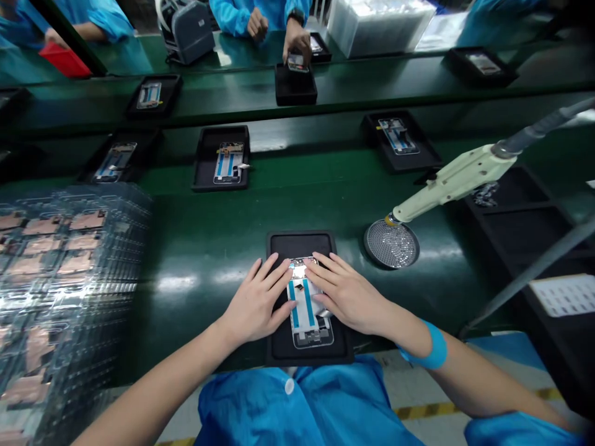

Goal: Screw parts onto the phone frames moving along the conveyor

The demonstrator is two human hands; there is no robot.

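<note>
A phone frame (302, 313) with two blue adhesive strips lies in a black tray (309, 359) right in front of me. My left hand (263, 297) rests over its left edge, fingers stretched out and fingertips at the upper left of the frame. From the other side my right hand (346, 288) reaches over the top right edge, its fingers also extended and touching the frame. A silvery film shows partly beneath the right palm. Whether any small part sits under the fingertips is hidden.
A pale green electric screwdriver (449, 183) stands over a round dish of screws (391, 244) at right. Clear plastic trays of copper-coloured parts (79, 248) stack at left. More black trays with phone frames (222, 158) sit on the green line; a co-worker's hand (297, 43) holds a phone part.
</note>
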